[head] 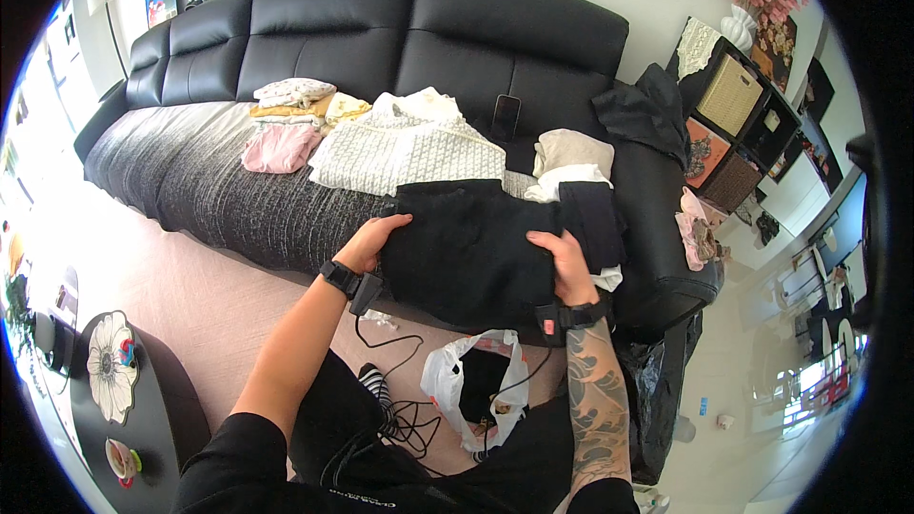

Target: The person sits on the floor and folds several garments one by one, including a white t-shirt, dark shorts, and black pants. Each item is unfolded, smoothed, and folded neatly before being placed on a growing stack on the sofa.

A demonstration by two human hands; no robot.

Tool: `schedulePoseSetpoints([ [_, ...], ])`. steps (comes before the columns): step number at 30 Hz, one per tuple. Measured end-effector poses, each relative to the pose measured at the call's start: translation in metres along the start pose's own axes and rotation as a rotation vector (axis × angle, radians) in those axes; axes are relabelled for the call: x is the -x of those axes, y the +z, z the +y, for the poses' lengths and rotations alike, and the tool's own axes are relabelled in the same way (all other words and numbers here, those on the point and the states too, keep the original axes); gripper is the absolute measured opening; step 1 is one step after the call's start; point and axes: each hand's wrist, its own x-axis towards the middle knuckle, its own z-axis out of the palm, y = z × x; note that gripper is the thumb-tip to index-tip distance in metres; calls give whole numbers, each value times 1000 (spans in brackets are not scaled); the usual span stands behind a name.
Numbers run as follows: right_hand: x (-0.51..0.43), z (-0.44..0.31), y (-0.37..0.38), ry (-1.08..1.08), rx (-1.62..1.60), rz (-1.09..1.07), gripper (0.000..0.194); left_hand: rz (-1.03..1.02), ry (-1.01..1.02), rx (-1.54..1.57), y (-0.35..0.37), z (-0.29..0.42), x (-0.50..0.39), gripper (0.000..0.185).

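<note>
A black garment [468, 257] is stretched between my hands at the front edge of the sofa. My left hand [373, 239] grips its left side, thumb on top. On its right side my right hand [568, 264] holds the cloth the same way. Just beyond it lies a white knitted garment [407, 146] spread on the seat. Beside my right hand is a dark folded garment [589, 221], with a white cloth [571, 177] and a beige folded garment [575, 151] behind it. The black garment's underside is hidden.
Folded clothes [293, 96] and a pink garment [282, 148] sit left on the black leather sofa [328, 21]. A smartphone [506, 116] leans on the backrest. A white plastic bag [457, 364] and tangled cable [407, 421] lie between my legs. A dark table [161, 435] stands left.
</note>
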Motion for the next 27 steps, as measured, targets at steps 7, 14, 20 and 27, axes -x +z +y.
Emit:
schedulePoseSetpoints([
  [7, -25, 84, 84, -143, 503, -356, 91, -160, 93, 154, 17, 4, 18, 43],
  [14, -15, 106, 89, -238, 895, -605, 54, -21, 34, -144, 4, -10, 14, 27],
  [20, -12, 91, 62, -339, 750, -93, 11, -90, 133, -118, 11, -3, 21, 28],
  [27, 6, 72, 27, 218, 137, -69, 50, -336, 117, 81, 24, 8, 52, 49],
])
